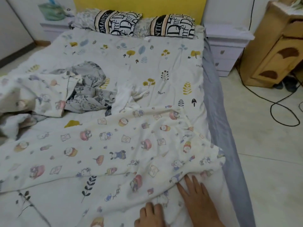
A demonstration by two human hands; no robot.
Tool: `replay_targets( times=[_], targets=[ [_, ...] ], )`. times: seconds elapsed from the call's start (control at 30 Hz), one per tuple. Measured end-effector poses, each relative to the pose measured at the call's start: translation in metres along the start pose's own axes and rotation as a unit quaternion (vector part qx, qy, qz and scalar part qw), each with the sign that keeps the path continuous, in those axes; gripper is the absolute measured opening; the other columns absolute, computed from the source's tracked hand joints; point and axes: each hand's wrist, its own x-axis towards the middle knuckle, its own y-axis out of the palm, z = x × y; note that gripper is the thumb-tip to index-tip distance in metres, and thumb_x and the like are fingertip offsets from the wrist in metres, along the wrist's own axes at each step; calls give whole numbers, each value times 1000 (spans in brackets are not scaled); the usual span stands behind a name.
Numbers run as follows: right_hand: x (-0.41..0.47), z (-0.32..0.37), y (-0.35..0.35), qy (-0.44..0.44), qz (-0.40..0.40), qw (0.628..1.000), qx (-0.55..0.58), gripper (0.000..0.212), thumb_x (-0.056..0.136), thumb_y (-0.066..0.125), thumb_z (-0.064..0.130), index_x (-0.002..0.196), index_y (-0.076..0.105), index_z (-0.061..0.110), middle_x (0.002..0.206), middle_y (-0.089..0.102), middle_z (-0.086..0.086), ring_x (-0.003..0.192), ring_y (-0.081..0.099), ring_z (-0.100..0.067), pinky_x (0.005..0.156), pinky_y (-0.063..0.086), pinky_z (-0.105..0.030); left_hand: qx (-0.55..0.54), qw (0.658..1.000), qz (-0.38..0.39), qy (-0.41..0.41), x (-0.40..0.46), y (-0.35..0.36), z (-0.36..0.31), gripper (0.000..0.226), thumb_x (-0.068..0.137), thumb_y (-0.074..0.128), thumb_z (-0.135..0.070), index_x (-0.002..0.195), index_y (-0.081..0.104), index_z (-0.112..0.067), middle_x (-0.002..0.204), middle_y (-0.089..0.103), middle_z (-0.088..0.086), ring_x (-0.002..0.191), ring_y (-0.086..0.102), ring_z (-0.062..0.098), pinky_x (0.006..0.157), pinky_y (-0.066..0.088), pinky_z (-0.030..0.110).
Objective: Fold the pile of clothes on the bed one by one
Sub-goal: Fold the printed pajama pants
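Cartoon-print cloth point(124, 154) lay spread across the bed point(213, 89).
Right hand point(199, 196) lay flat, fingers spread, at the cloth's near right edge. Left hand point(151, 216) rested on the cloth, fingers curled; grip unclear. Grey clothes point(91, 89) sat crumpled far left.

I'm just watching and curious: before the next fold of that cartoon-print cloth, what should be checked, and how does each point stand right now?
1. Cartoon-print cloth spread out on the bed: mostly ok, but wrinkles remain near its right edge.
2. Right hand flat on the cloth's near right corner, fingers straight: ok.
3. Left hand on the near edge: fingers curled on the fabric; whether it really grips is cannot tell.
4. Far left part of the cloth free: not ok, it lies bunched against the grey floral garment.
5. Cloth fully on the mattress: ok, the right edge stops short of the grey sheet.
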Motion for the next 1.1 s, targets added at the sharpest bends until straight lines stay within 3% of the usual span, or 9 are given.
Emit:
replay_targets(
  times=[0.07, 0.17, 0.27, 0.3, 0.5, 0.6, 0.7, 0.93, 1.1],
  targets=[
    [4, 1, -3, -17, 33, 999, -23, 42, 69, 37, 20, 104, 61, 20, 112, 56, -19, 101, 50, -37, 67, 55, -50, 30, 999, 6, -35, 5, 6, 10, 19, 62, 45, -26, 47, 54, -19, 57, 51, 9, 39, 45, 23, 36, 28, 25],
    [8, 1, -3, -42, 58, 996, -47, 42, 67, 34, 15, 79, 75, 17, 95, 69, -20, 88, 66, -40, 69, 55, -49, 76, 984, 156, -34, -19, -6, -1, 28, 60, 41, -30, 60, 68, -22, 85, 49, 11, 49, 59, 29, 32, 39, 33],
    [18, 2, -13, -32, 46, 998, -23, 34, 67, 35, 14, 69, 70, 15, 85, 67, -16, 79, 65, -35, 73, 51, -44, 63, 993, 98, -19, -13, -33, -12, 37, 85, 39, -30, 117, 58, -26, 119, 58, 6, 104, 61, 21, 82, 46, 30],
    [21, 1, -16, -23, 29, 999, -11, 32, 67, 35, 14, 68, 68, 16, 82, 65, -14, 76, 62, -33, 71, 49, -42, 10, 994, 109, -12, -12, -44, -11, 37, 87, 36, -29, 118, 56, -25, 116, 62, 5, 103, 59, 17, 83, 43, 26],
    [45, -23, -41, 32, -29, 999, 4, 27, 59, 37, 4, 60, 62, 14, 66, 58, -7, 68, 54, -29, 74, 32, -38, -146, 985, 89, 13, 3, -139, 8, 29, 90, 45, -1, 69, 52, -20, 66, 57, -12, 63, 48, -5, 62, 36, 8],
    [74, -34, -71, 40, 69, 996, -33, 31, 65, 57, -2, 63, 56, 29, 63, 55, 7, 73, 62, -22, 91, 27, -39, -146, 988, 51, 3, 23, -181, 25, 33, 92, 51, -8, 62, 49, -19, 56, 50, -7, 50, 44, -2, 53, 34, 12],
    [102, -41, -96, 82, 187, 979, -1, 26, 89, 48, 16, 69, 41, 31, 78, 51, 10, 95, 54, -15, 102, 21, -35, -174, 984, 15, -25, 46, -216, 43, 35, 89, 61, -19, 55, 52, -18, 42, 47, -11, 42, 40, -1, 47, 32, 14],
    [169, -38, -112, 160, 149, 970, 107, 9, 88, 52, 21, 92, 60, 20, 90, 57, -2, 92, 54, -22, 69, 34, -27, -69, 995, -34, -56, 118, -265, 79, 37, 89, 62, -25, 55, 52, -11, 54, 46, 4, 52, 42, 18, 52, 29, 27],
    [214, -33, -102, 242, 137, 894, 350, 7, 84, 57, 10, 79, 53, 12, 74, 58, -5, 65, 53, -19, 58, 41, -28, 5, 996, -63, -62, 169, -280, 103, 36, 91, 59, -28, 65, 60, -3, 63, 56, 13, 60, 49, 23, 55, 32, 28]
  ],
)
